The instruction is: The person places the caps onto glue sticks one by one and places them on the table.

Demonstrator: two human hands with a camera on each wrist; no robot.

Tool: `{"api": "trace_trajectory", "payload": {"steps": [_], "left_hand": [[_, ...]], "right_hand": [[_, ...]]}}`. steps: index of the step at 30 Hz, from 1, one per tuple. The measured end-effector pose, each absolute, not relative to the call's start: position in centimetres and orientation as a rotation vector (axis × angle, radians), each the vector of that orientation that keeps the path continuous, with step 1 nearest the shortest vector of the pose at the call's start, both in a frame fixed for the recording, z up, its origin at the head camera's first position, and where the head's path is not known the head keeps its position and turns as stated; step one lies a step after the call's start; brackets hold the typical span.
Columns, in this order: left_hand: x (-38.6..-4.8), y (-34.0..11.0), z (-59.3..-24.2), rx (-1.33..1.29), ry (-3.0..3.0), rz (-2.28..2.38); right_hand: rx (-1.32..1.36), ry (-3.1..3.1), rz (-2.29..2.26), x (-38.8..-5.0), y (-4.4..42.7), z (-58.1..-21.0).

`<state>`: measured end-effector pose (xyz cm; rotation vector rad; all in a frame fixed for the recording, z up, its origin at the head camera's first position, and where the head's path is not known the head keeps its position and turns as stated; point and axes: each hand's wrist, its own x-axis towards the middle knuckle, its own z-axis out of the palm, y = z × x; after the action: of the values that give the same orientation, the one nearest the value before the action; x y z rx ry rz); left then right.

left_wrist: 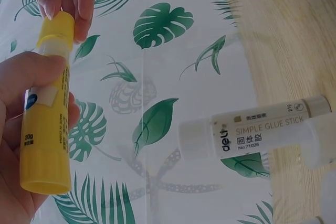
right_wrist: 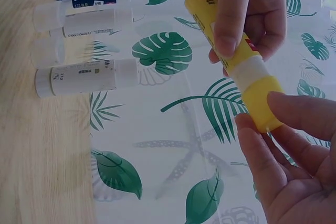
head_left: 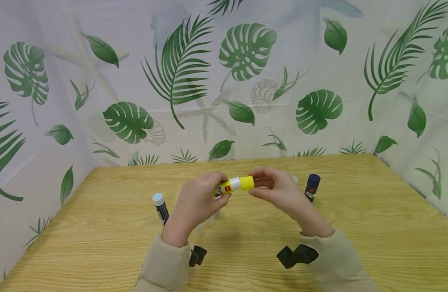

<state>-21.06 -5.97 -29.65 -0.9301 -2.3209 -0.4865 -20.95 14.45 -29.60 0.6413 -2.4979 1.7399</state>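
A yellow glue stick [head_left: 223,188] is held up above the table, its white collar showing between body and yellow cap [head_left: 247,183]. My left hand [head_left: 200,196] grips the body, thumb on one side and fingers round the other. The fingertips of my right hand [head_left: 282,192] pinch the end of the cap. In the left wrist view the yellow body [left_wrist: 46,145] lies against my left palm. The right wrist view shows the cap [right_wrist: 261,100] between my right thumb and fingers.
A dark glue stick with a light blue cap [head_left: 158,199] stands at the left. A navy-capped one [head_left: 312,187] stands at the right, behind my right wrist. White glue sticks [right_wrist: 79,77] stand on the wooden table [head_left: 110,243], partly hidden in the head view. Leaf-patterned cloth [head_left: 209,101] hangs behind.
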Motion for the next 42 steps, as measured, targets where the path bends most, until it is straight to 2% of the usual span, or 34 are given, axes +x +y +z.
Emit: {"api": "trace_trajectory", "payload": {"steps": [42], "left_hand": [[-20.99,-5.49,-29.98,-1.009,-2.279,-0.473]], "right_hand": [[0.731,-2.561,1.719,-20.77,14.74,-29.17]]}}
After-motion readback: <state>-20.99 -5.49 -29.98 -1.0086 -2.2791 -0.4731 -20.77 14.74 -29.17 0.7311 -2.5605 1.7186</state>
